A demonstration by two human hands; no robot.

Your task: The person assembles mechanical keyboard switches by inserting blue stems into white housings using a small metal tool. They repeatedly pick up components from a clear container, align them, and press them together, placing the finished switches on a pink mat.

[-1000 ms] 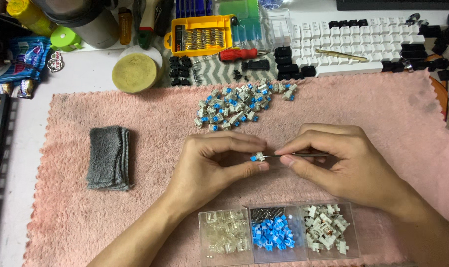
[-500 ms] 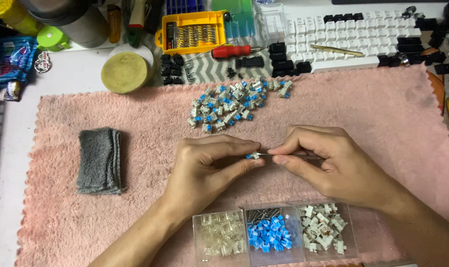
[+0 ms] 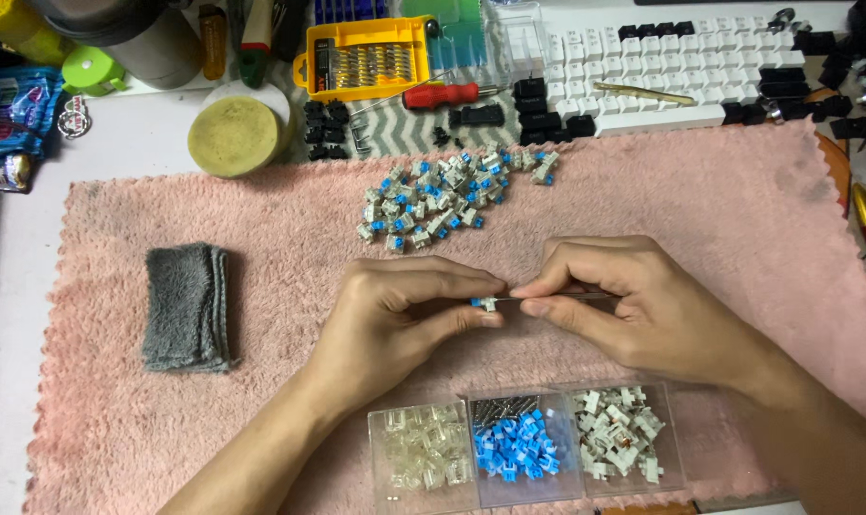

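Your left hand (image 3: 395,319) has its grip closed on a small blue-and-white key switch (image 3: 484,303) over the middle of the pink towel (image 3: 719,191). Your right hand (image 3: 633,305) pinches a thin metal tool (image 3: 567,297), its tip at the switch. A switch pile (image 3: 447,195) lies farther off; 3 clear trays (image 3: 524,448) sit nearer.

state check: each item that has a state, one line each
left hand: pinching small switch
right hand: gripping thin tool, tip at switch
switch pile: loose on pink towel
clear tray: open, three sorted compartments
grey cloth: folded
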